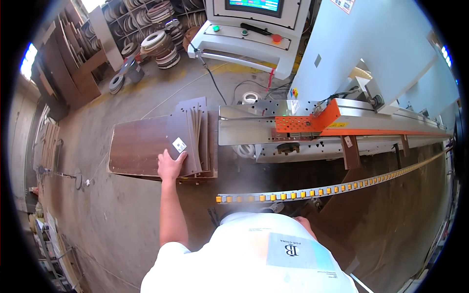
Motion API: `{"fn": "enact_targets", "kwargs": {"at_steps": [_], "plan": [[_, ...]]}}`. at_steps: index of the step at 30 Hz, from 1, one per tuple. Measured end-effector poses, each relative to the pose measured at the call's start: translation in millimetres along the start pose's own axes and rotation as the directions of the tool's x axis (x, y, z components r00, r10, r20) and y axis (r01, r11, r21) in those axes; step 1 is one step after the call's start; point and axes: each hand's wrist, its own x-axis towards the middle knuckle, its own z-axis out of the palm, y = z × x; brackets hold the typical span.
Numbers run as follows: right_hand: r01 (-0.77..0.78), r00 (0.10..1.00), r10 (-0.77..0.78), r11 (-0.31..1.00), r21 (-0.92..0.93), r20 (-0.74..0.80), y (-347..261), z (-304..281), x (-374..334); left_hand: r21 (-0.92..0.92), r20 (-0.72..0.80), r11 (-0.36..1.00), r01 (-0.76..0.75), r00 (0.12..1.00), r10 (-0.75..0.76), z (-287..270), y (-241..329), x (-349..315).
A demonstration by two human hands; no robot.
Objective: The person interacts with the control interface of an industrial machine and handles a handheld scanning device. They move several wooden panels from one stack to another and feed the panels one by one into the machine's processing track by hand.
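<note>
My left hand [170, 166] lies at the near left corner of a stack of narrow brown panels [188, 134], its thumb on the top panel close to a white label [179, 145]. Its fingers are spread and look laid on the boards rather than wrapped round them. The narrow panels are slightly fanned out and rest on a larger brown board [139, 146], with more boards under it. Only a small part of my right hand [306, 226] shows beside my white shirt; its fingers are hidden.
A long machine bed [246, 132] with an orange guard [298, 124] runs rightward from the boards. Nearer me curves a rail of yellow rollers [303, 194]. A control panel [244, 36] stands ahead, with a hanging cable [215, 80]. Rolls of edging [161, 49] sit at the far left.
</note>
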Motion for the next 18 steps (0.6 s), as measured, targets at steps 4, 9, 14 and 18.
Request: {"fn": "enact_targets", "kwargs": {"at_steps": [4,9,14,18], "plan": [[-0.002,0.999,0.005,0.995,-0.095,0.031,-24,9,9,-0.285,0.163,0.956,0.065,0.986,-0.018,19,-46,29],[-0.015,0.998,0.020,0.996,-0.093,0.055,-40,22,0,-0.480,0.241,0.873,0.082,0.970,0.042,21,-73,48],[-0.089,0.996,0.088,0.996,0.021,0.009,4,26,-3,-0.504,0.083,0.852,-0.143,0.974,0.212,-11,-42,24],[-0.111,0.994,0.111,0.994,-0.007,0.000,-15,25,-33,-0.775,0.214,0.631,-0.032,0.927,0.309,11,-11,-17]]}}
